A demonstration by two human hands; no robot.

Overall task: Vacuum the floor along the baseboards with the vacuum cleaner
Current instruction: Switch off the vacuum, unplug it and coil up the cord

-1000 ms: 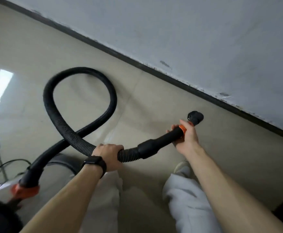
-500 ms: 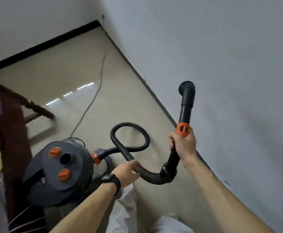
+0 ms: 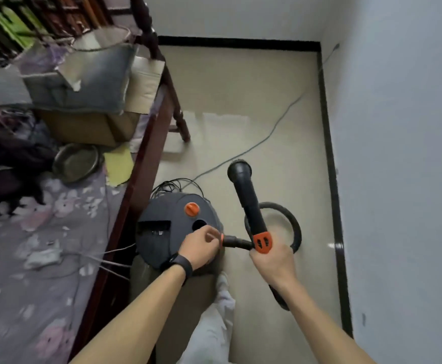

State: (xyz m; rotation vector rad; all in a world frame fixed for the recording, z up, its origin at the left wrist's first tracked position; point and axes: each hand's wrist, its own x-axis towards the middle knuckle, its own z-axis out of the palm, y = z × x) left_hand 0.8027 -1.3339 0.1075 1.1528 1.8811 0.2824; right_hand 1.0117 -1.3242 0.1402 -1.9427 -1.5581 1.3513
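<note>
The beige floor (image 3: 240, 101) carries the canister vacuum (image 3: 167, 232), a loop of its black hose (image 3: 296, 229) and a grey cord (image 3: 254, 145) trailing toward the corner. The floral-sheeted bed (image 3: 44, 285) alongside holds a metal bowl (image 3: 75, 161) and a cardboard box (image 3: 83, 127).

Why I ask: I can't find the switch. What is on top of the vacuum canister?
An orange knob, a round hole and a rectangular recess; the left hand hides the near-right part.

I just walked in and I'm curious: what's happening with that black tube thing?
A person stands over a round dark-grey vacuum cleaner. The left hand grips the black flexible hose where it joins the cleaner; the right hand grips the black plastic wand by its orange collar. The nozzle seems lifted, not at the black baseboard.
</note>
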